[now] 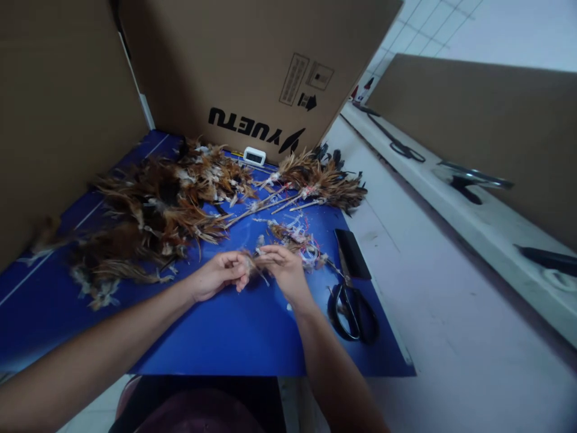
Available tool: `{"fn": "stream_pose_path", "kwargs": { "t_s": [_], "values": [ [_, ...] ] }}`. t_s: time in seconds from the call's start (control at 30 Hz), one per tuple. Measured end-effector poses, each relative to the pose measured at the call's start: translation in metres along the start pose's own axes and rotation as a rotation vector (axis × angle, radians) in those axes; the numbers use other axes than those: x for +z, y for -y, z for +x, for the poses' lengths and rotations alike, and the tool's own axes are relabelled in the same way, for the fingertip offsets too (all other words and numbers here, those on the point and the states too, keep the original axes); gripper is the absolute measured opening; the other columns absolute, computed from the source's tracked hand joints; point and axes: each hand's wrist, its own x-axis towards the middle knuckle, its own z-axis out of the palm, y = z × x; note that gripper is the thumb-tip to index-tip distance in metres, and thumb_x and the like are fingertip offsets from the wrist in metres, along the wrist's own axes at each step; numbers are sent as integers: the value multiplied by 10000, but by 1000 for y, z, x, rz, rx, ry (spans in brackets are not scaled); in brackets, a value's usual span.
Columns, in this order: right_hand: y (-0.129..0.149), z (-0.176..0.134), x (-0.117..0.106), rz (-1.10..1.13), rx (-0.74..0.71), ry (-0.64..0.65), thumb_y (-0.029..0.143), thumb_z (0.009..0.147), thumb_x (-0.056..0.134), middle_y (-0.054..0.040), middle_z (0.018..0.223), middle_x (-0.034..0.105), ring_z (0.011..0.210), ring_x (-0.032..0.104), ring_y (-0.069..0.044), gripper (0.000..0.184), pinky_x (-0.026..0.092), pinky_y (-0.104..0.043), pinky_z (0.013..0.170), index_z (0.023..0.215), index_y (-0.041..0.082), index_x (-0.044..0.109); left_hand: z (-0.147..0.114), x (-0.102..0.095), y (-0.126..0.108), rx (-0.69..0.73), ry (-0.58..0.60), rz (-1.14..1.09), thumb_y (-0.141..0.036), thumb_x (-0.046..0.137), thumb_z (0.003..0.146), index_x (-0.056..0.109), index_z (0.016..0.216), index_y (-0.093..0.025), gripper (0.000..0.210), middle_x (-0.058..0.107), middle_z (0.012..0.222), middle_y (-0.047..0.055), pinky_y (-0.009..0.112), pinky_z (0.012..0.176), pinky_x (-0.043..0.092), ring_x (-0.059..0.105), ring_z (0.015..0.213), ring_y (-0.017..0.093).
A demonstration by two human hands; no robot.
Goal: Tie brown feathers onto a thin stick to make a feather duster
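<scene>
Over the front of the blue tabletop my left hand point(224, 275) is closed in a pinch on a small tuft of brown feathers point(253, 263). My right hand point(287, 272) meets it from the other side, its fingers pressed together on the same tuft. Motion blurs the fingertips and the tuft a little. Just behind my right hand lies a tangle of feather scraps with white and red string point(300, 239). Black-handled scissors point(351, 313) rest to the right, their blades near a flat black object point(354, 254).
Loose brown feathers point(157, 204) are heaped at the left and back. Feather bundles on thin sticks point(311, 180) lie at the back right, near a small white digital display point(254, 157). Cardboard panels point(252, 72) stand behind. On a ledge at right are more scissors point(406, 150).
</scene>
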Motion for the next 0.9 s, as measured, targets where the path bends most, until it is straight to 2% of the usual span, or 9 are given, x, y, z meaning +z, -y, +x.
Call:
{"fn": "stream_pose_path", "kwargs": {
  "t_s": [0.13,0.23,0.3,0.37,0.4,0.47,0.67,0.77,0.9],
  "values": [
    [10,2,8,23,-22,-14,332,710,728,-54,761,750,583,619,-128,257,470,-239,533,900,172,661,-20,-12,-5,21,-17,2,-351,820,692,638,792,-126,306,641,572,8,216,487,463,578,493,113],
    [22,18,17,-110,-86,15,307,746,678,-42,762,746,580,614,-127,187,477,-243,545,884,182,667,-23,-20,-5,22,14,5,-358,804,711,627,764,-123,299,625,565,10,224,489,456,572,512,121],
    [30,41,24,-337,-168,44,268,769,645,-29,791,744,672,652,-145,145,521,-274,663,888,193,682,-21,-23,-5,3,63,18,-360,801,716,618,754,-122,303,625,567,13,228,507,447,572,517,120],
    [36,70,33,-675,-257,35,232,797,617,-21,897,746,836,675,-155,143,512,-284,826,909,207,702,-17,-24,-5,-6,110,34,-365,796,722,612,756,-124,305,625,570,13,230,527,433,570,520,117],
    [37,85,38,-828,-242,20,223,823,588,-12,960,743,900,674,-152,164,495,-277,878,937,223,706,-15,-25,-5,-1,122,37,-367,793,726,610,757,-125,305,624,571,12,229,532,426,566,519,114],
    [39,115,51,-922,-189,-14,216,844,563,-36,983,742,970,673,-184,173,478,-301,918,923,220,717,-12,-26,-7,17,116,26,-370,792,727,606,771,-132,305,618,567,3,228,528,414,556,511,110],
    [32,172,91,-1028,-1,-121,414,768,677,-205,1060,703,1087,636,-351,299,471,-462,932,885,143,723,-9,-29,-12,33,76,2,-409,799,707,593,754,-129,351,619,567,4,216,503,403,547,494,102],
    [31,183,95,-1022,38,-138,303,732,709,-193,1070,700,1099,631,-330,212,466,-442,947,880,151,715,-8,-31,-12,8,75,-27,-415,813,685,602,778,-126,369,628,574,9,215,487,407,548,484,104],
    [40,181,79,-959,42,-112,213,746,662,-136,889,716,970,670,-288,75,495,-395,877,706,151,668,-7,-32,-12,11,46,-60,-398,813,689,604,730,-118,351,615,573,9,208,480,412,542,484,98]
  ]
}}
